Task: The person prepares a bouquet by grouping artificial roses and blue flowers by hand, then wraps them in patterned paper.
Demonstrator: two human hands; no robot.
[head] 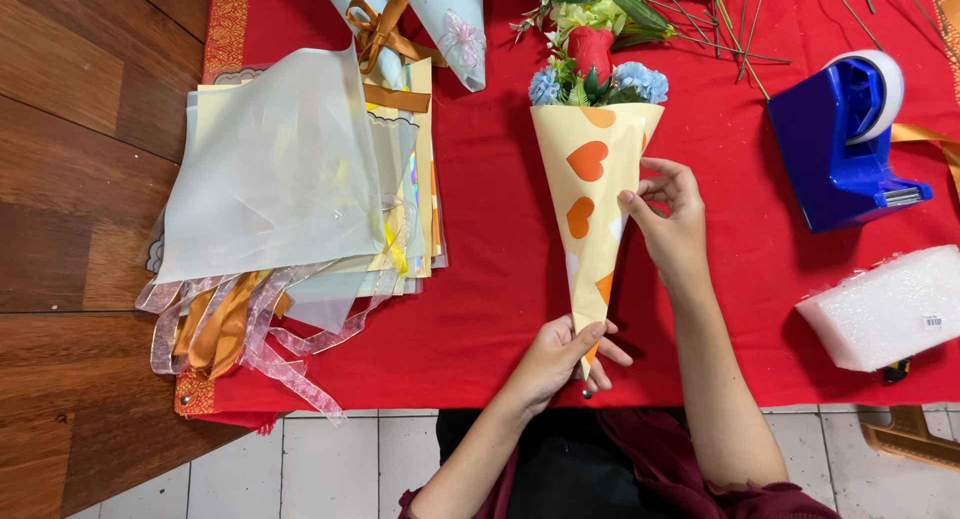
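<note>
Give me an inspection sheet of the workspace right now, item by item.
Surface: red cloth over a wooden table.
Job's things: yellow paper cone with orange hearts, holding a red rose and blue flowers.
Clutter: stack of wrapping sheets with ribbons; blue tape dispenser; white foam block; loose stems; two pale finished cones.
Grips: left hand pinches the cone's tip; right hand presses its right edge.
Cables: nothing seen.
Surroundings: tiled floor below the table.
</note>
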